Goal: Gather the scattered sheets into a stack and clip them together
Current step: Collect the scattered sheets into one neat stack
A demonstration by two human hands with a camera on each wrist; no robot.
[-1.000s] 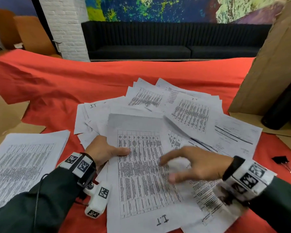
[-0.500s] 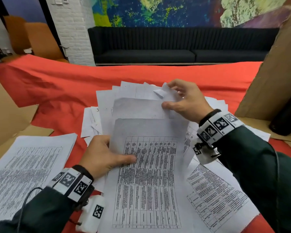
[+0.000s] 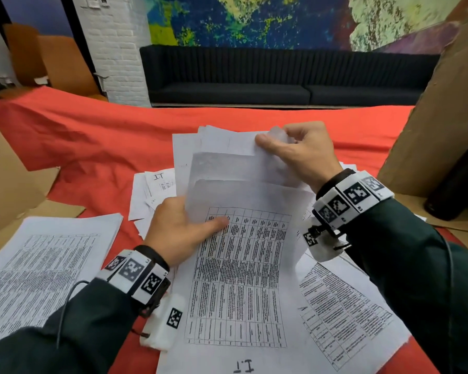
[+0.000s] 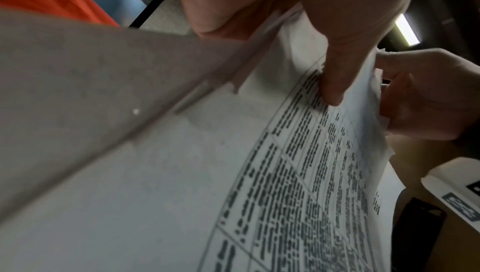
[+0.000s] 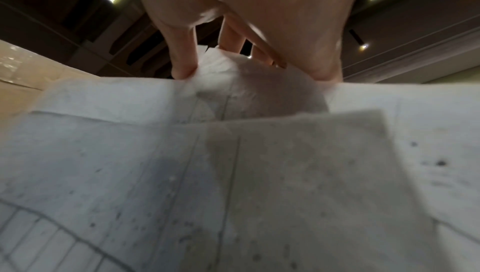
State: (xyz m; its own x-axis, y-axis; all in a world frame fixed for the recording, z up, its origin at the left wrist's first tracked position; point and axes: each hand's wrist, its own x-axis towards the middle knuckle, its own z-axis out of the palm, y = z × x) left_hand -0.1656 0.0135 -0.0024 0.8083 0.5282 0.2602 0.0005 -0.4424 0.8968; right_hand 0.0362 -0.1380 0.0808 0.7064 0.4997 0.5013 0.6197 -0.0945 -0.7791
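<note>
Red-covered table [image 3: 97,147] bearing loose printed sheets [image 3: 343,317] and cardboard [image 3: 11,190]

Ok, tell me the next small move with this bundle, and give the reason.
Probably square it up: the right hand should slide its pinched far sheets back toward the left hand, whose thumb pins the top printed sheet. The held sheets are fanned, with far edges stepped rather than flush. Loose sheets on the red cloth remain ungathered, so clipping looks premature.
</note>
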